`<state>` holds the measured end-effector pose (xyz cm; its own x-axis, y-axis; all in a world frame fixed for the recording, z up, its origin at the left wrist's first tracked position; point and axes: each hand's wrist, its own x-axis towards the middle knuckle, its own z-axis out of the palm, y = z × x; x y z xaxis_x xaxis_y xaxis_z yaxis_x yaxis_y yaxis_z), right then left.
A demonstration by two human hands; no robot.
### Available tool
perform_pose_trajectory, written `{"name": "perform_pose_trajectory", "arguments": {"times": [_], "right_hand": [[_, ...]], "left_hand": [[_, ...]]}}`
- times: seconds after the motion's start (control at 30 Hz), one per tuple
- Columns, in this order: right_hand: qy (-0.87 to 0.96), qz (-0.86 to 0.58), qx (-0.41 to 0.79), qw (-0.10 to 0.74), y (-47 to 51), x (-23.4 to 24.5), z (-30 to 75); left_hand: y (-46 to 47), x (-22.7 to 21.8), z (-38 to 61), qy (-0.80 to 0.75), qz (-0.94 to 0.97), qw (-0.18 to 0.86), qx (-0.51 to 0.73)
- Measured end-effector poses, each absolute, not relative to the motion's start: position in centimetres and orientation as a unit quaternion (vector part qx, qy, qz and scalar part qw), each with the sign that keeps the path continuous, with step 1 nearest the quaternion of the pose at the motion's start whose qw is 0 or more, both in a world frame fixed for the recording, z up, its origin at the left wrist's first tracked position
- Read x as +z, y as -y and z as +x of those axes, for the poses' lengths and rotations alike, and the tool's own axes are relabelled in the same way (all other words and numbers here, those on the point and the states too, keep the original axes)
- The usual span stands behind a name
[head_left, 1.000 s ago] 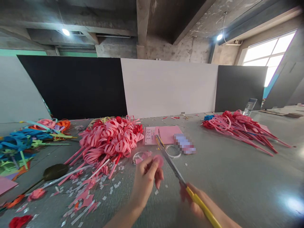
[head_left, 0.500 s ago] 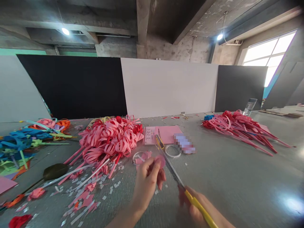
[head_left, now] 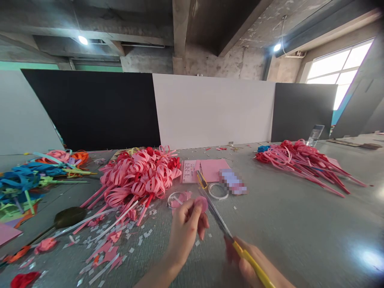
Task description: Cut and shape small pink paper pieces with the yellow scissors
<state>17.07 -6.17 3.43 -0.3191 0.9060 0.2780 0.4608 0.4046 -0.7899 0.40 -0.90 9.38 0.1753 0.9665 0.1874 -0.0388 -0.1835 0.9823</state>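
My left hand (head_left: 187, 224) is closed, pinching a small round piece of pink paper (head_left: 202, 204) between thumb and fingers. In my right hand (head_left: 247, 256) is a pair of scissors (head_left: 223, 226) with yellow handles and long silver blades; the fingers wrap round the handles, partly blurred. The blades point up and to the left, passing close beside the pink piece; whether they touch it I cannot tell. Just beyond my hands lie a roll of clear tape (head_left: 218, 191) and another tape roll (head_left: 177, 200) with pink scraps about it.
A yellow utility knife (head_left: 202, 180) lies by a pink paper pad (head_left: 214, 168), beside a blurred-out phone-like object (head_left: 233, 182). Pink paper-strip flowers (head_left: 138, 172) are heaped left, more (head_left: 297, 156) right. Paper scraps (head_left: 111, 252) litter the left; a clear bottle (head_left: 315, 135) stands far right.
The pink paper piece and my left fingers have shifted very slightly. The scissors stay in nearly the same place, and the things on the table have not moved.
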Motion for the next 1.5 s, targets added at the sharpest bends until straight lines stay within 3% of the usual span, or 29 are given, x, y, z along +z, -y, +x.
{"name": "perform_pose_trajectory", "arguments": {"times": [1.5], "right_hand": [[0.753,-0.471,0.311,0.337,5.4,1.8,18.2]], "left_hand": [[-0.8,10.1,-1.8,-0.395,0.601,0.562,0.409]]}}
